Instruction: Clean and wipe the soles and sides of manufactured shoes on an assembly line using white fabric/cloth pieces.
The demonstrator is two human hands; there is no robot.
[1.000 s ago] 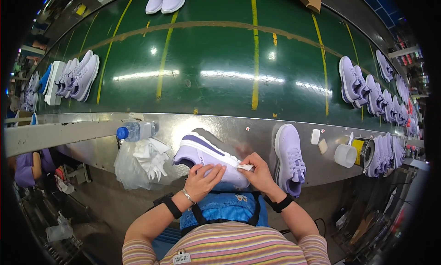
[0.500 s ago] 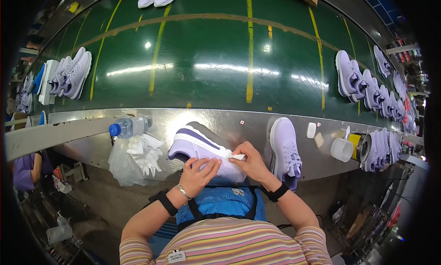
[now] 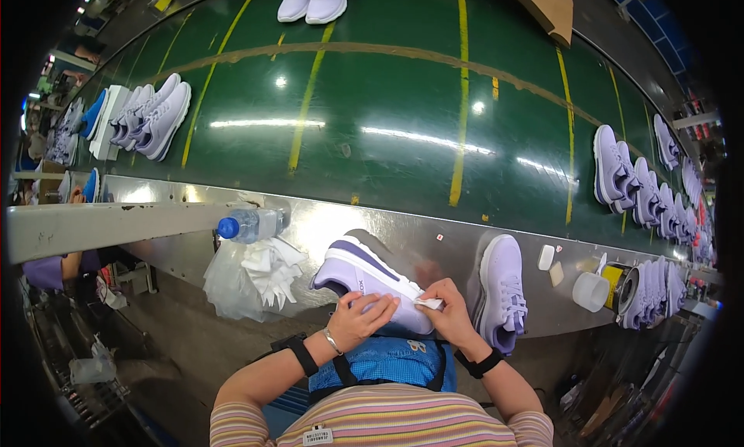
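A lavender running shoe (image 3: 372, 275) with a white sole and a dark purple stripe is tipped on its side at the bench's near edge, sole facing away from me. My left hand (image 3: 363, 320) grips its upper, fingers spread over the side. A small white cloth or tissue (image 3: 428, 302) is pinched in my right hand (image 3: 451, 314) and pressed to the sole edge near the toe. To the right, a second lavender shoe (image 3: 501, 288) stands upright, toe pointing away, touched by neither hand.
Left are a blue-capped bottle (image 3: 252, 225), crumpled white tissues on a plastic bag (image 3: 232, 280) and a metal bar (image 3: 116, 228). On the right are a white block (image 3: 546, 255), a plastic cup (image 3: 590, 292) and a tin (image 3: 622, 289). Shoes stand on the green conveyor (image 3: 372, 164).
The whole view has shifted and tilted a little. Both hands keep their grip on shoe and cloth; the cloth sits about the same place on the sole, perhaps slightly nearer the toe.
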